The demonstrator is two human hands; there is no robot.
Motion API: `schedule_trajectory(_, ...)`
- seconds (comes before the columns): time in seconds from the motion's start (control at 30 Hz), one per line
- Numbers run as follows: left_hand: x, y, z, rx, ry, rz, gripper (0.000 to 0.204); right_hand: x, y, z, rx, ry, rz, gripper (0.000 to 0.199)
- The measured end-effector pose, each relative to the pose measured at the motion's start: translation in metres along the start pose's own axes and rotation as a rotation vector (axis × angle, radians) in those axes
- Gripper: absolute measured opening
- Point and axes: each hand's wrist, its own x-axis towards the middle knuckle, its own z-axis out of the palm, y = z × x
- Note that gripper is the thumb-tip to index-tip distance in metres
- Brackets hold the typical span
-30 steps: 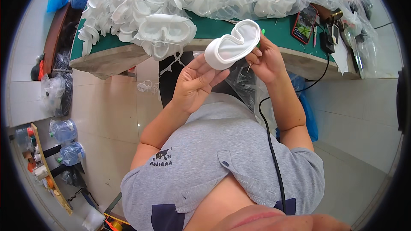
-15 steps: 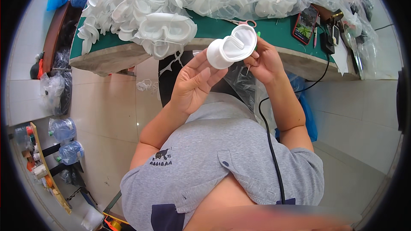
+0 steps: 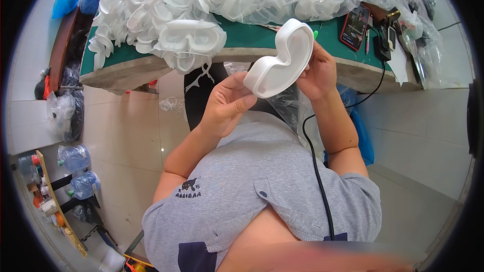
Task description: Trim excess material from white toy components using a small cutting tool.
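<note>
A white goggle-shaped moulded piece (image 3: 283, 63) with a raised rim is held up before me, tilted, above the table's front edge. My left hand (image 3: 225, 103) grips its lower left end, fingers behind and thumb in front. My right hand (image 3: 319, 74) is closed at the piece's right end, its fingertips partly hidden behind the rim. A green tool end (image 3: 316, 35) sticks up beside that hand; the rest of this thin tool is hidden.
A heap of similar white pieces (image 3: 151, 7) covers the left and back of the green-topped table (image 3: 330, 32), some in clear plastic. At the right lie a phone (image 3: 355, 27), a pink pen (image 3: 367, 41) and a black adapter (image 3: 383, 50). A black cable (image 3: 311, 143) hangs down in front of me.
The white piece has been turned, so its long curved side wall and inner face now show more broadly. My right hand has shifted slightly; the scissors on the table are now mostly covered.
</note>
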Motion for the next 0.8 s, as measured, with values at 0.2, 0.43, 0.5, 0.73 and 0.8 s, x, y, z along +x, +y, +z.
schedule_trajectory(0.2,0.002,0.001,0.009,-0.119,-0.038,0.101,0.044,0.005,0.004,-0.004,-0.08,-0.029,0.066,0.032)
schedule_trajectory(0.43,0.0,0.0,-0.001,-0.142,0.074,0.06,0.036,0.003,0.014,-0.001,-0.175,-0.017,0.162,0.022)
schedule_trajectory(0.5,0.005,0.009,0.014,-0.124,0.032,0.001,0.048,0.002,0.014,-0.001,-0.154,-0.065,0.137,0.02)
schedule_trajectory(0.73,0.01,0.003,0.022,0.279,0.169,-0.037,0.039,0.003,0.013,-0.001,-0.223,-0.02,0.029,0.026)
schedule_trajectory(0.8,0.01,0.005,0.023,0.283,0.167,-0.016,0.031,-0.001,0.008,0.01,-0.184,0.038,-0.046,0.034)
